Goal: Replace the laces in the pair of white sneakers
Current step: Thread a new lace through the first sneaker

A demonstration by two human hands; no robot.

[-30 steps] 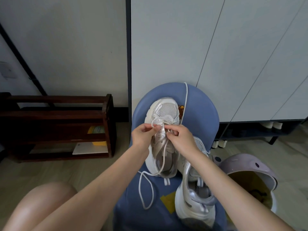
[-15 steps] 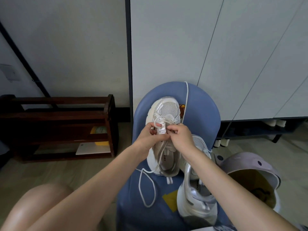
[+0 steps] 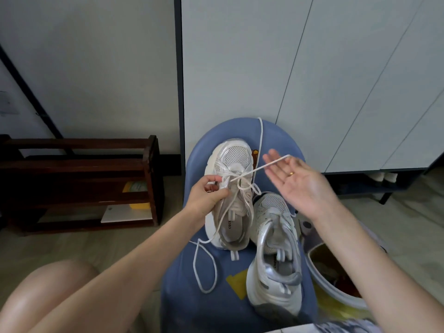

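Since the earlier frame the right hand (image 3: pixel 299 182) has drawn away from the sneaker (image 3: pixel 231 188), open-palmed, the lace (image 3: pixel 259 168) stretched taut across its fingers. The left hand (image 3: pixel 207 194) is pinched on the lace at the eyelets. The second sneaker (image 3: pixel 275 255) lies beside it on the chair (image 3: pixel 189 296).

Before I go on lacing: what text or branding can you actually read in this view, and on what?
"CECE...", cut off: insole of the far sneaker, at.
Dark print on the insole of the near sneaker, at: too blurred to read.
Round mark on the white board in the wooden rack: too small to read.
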